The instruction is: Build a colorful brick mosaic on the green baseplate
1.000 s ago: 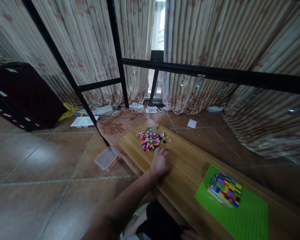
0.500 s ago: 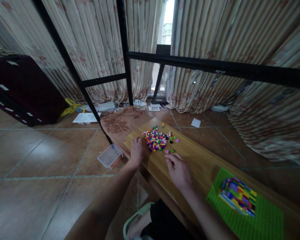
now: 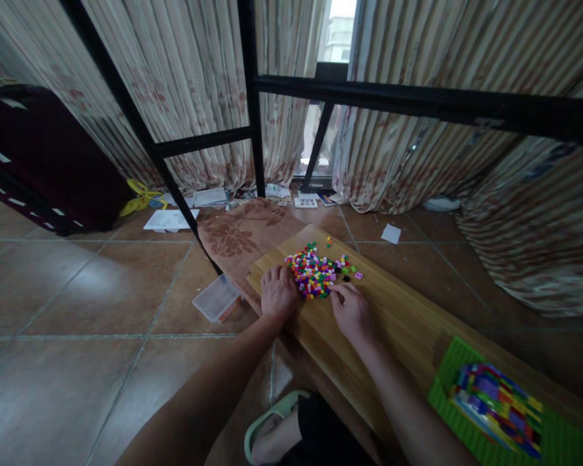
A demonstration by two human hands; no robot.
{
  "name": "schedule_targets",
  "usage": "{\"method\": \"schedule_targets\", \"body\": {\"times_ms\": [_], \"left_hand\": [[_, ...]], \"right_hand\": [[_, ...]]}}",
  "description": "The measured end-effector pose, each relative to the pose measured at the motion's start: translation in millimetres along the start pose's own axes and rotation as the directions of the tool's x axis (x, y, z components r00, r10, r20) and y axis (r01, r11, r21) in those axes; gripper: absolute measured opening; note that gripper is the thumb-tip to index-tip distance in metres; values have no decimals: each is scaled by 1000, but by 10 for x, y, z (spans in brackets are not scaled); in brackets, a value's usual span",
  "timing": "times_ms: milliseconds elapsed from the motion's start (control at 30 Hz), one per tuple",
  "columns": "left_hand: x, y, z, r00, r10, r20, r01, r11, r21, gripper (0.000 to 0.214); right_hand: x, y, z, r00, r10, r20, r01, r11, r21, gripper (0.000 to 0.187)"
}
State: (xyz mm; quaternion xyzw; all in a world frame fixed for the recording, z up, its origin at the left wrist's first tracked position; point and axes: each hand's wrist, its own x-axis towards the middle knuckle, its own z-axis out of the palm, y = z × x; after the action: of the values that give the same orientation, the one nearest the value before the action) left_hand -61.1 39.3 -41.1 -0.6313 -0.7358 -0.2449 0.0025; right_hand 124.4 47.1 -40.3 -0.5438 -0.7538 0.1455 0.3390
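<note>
A pile of small multicoloured toy bricks (image 3: 313,272) lies on the wooden bench top. My left hand (image 3: 278,294) rests flat at the pile's left edge, fingers stretched out and holding nothing visible. At the right edge of the pile is my right hand (image 3: 350,312), thumb and fingertips drawn together against the bricks; what sits between them is too small to name. A pink brick (image 3: 358,276) and a black brick (image 3: 346,278) lie loose just beyond that hand. Further right, a brick-built panel (image 3: 498,404) in many colours sits on a green baseplate (image 3: 459,353).
The wooden bench (image 3: 393,291) stands on a patterned brown cloth (image 3: 243,233). A clear plastic box (image 3: 217,299) is on the tiled floor to its left. Black metal bars (image 3: 204,144) cross in front of the curtains. A dark suitcase (image 3: 53,155) stands at the left.
My right hand has moved up to the pile's edge, where a pink and a green brick lay apart before. My left hand has flattened out beside the pile. The view has shifted slightly.
</note>
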Motion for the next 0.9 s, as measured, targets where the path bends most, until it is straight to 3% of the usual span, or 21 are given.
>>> {"method": "schedule_targets", "body": {"times_ms": [200,567,900], "left_hand": [[-4,0,2,1000,-7,2,7,1000,-7,35],[3,4,0,1000,-5,-10,5,999,34,34],[48,-16,-1,999,12,-53,-8,998,63,35]], "right_hand": [[-92,-107,177,996,-91,18,92,994,-57,23],[-160,-41,24,999,-4,51,10,993,-114,17],[-89,-360,78,994,97,-42,-100,990,-101,7]]}}
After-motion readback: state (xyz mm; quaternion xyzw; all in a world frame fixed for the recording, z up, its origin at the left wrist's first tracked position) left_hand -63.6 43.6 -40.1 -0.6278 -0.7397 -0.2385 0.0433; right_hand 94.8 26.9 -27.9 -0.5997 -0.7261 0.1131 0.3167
